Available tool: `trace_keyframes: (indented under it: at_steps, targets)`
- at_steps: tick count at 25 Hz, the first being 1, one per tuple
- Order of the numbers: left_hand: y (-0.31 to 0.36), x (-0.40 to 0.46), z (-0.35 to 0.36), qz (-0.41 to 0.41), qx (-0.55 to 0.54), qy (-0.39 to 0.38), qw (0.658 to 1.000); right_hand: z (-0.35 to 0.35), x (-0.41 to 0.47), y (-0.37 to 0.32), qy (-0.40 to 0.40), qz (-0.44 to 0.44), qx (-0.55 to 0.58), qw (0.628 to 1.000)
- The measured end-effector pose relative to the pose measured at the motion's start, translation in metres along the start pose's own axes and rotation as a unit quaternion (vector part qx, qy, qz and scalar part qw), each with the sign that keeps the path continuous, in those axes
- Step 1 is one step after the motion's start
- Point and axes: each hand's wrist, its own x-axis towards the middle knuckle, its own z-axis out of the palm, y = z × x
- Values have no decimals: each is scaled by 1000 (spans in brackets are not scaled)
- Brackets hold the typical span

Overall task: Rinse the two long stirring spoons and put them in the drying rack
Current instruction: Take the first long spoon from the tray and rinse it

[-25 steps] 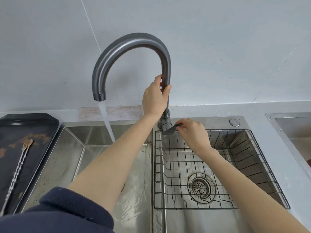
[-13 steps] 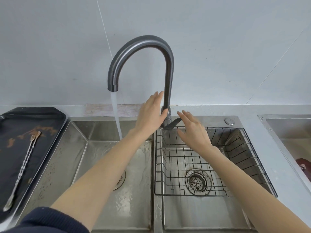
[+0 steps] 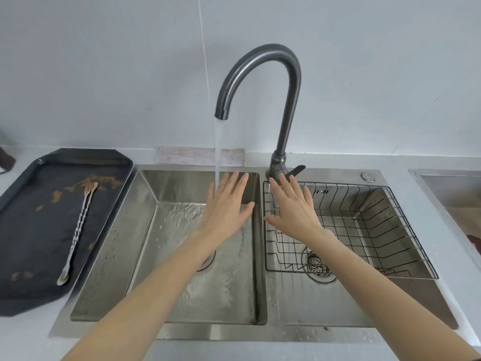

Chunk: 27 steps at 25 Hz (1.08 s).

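Left hand [image 3: 226, 207] hovers flat and empty, fingers spread, just right of the faucet [image 3: 261, 82] stream, far right of the stirring spoons [image 3: 78, 231] on the black tray [image 3: 114, 162], while the right hand [image 3: 294, 209], equally splayed and empty, hovers below the faucet's base over the wire drying rack [image 3: 390, 230].

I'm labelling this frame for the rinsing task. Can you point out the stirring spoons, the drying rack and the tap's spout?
stirring spoons [image 3: 78, 225]: head view, twisted handles on the black tray.
drying rack [image 3: 374, 217]: head view, wire side in the right basin.
tap's spout [image 3: 222, 114]: head view, its open end.
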Motion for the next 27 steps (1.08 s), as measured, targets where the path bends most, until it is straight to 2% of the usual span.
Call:
trace_keyframes:
  at_steps: [13, 27]
  targets:
    - [-118, -55, -22, -60, 47, -39, 996, 36, -4, -105, -41, -20, 20, 999]
    - [-270, -91, -53, -133, 47, -27, 990, 90, 29, -248, -104, -39, 72, 991]
